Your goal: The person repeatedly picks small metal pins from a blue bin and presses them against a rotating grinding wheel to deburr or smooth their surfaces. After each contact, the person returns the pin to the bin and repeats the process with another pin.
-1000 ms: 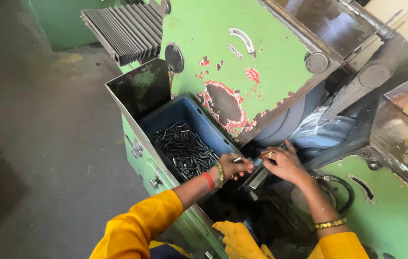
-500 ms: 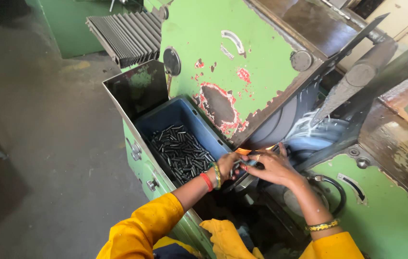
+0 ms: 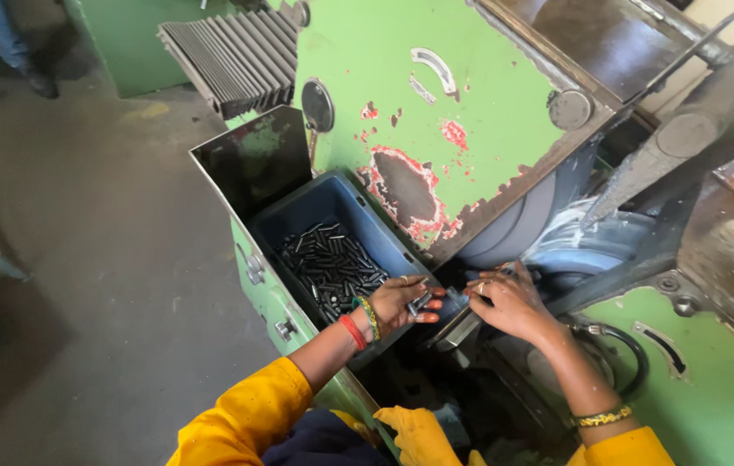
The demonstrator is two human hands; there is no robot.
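Nearest me: yellow sleeves at the bottom edge, forearms reaching up and away from the camera.

Left hand (image 3: pixel 397 304), red and green bangles at the wrist, sits at the near right corner of the blue bin (image 3: pixel 298 220). Fingers curled around a few small dark metal pins (image 3: pixel 419 302); the grip looks loose, thumb across the top.

Right hand (image 3: pixel 512 302), beaded bracelet at the wrist, lies just beside the left, fingers bent down onto a narrow metal rest (image 3: pixel 457 326) at the mouth of the machine. I cannot tell whether it pinches anything (fingertips are turned away from me).

Past the hands: the blue bin holds a heap of dark pins (image 3: pixel 332 267), same kind as those in the left hand. It stands inside a green sheet-metal hopper (image 3: pixel 255 155) with a dark, stained inner wall.

To the right of the hands, a grey grinding wheel (image 3: pixel 526 216) under a green housing (image 3: pixel 436 95) with red primer showing through chipped paint. A black hose (image 3: pixel 634 345) loops on the green panel beyond the right wrist.

Farther off: a ribbed dark panel (image 3: pixel 233 52) at top, bare concrete floor (image 3: pixel 82 259) on the left, and another person's leg (image 3: pixel 0 34) in blue trousers in the top left corner.
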